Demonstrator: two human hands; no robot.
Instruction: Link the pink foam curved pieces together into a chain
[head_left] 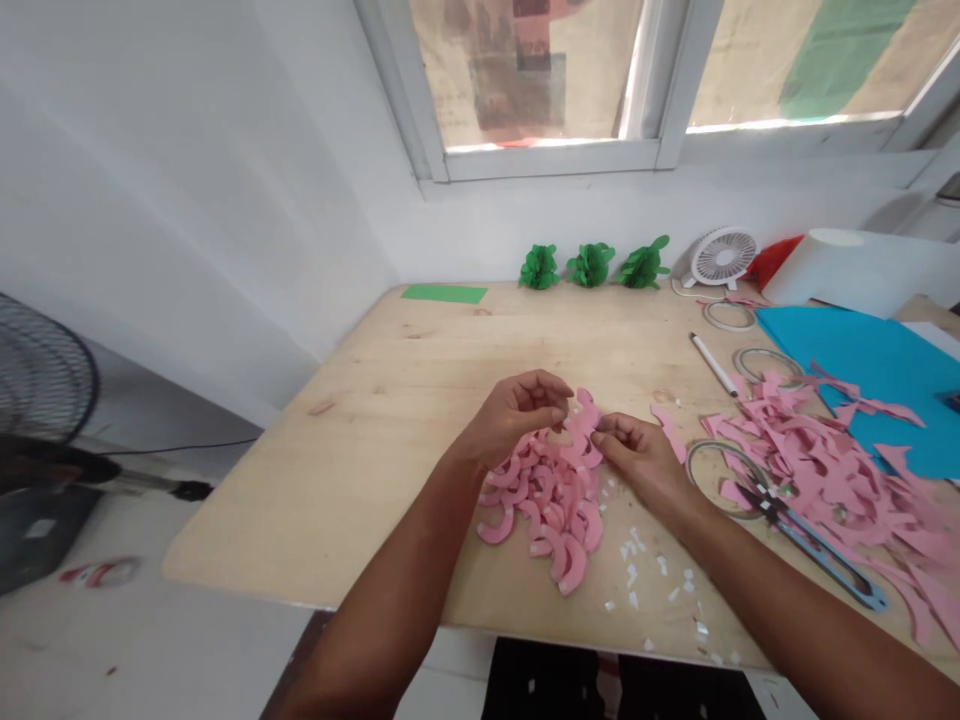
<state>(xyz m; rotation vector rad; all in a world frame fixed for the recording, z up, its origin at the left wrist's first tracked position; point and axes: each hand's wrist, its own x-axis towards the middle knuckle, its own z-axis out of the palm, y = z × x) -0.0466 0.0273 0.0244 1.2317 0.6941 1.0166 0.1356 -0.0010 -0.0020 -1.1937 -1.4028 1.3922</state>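
A heap of curved pink paper pieces (544, 490) lies near the table's front edge, several with small pale patches at their ends. At its far side, my left hand (525, 412) is curled with thumb and fingertips close together; whatever they may hold is too small to make out. Across from it, my right hand (645, 455) pinches the edge of a wavy pink paper strip (583, 415) between thumb and fingers. That strip stands at the top of the heap, between both hands. Another pink strip (667, 430) rests just beyond my right hand.
Pink scraps (817, 460), blue-handled scissors (825, 555), tape rings (727, 475) and a white marker (712, 362) lie at the right, beside blue sheets (885, 370). White bits (631, 570) dot the front. Green paper shapes (590, 265) and a small fan (724, 257) line the wall.
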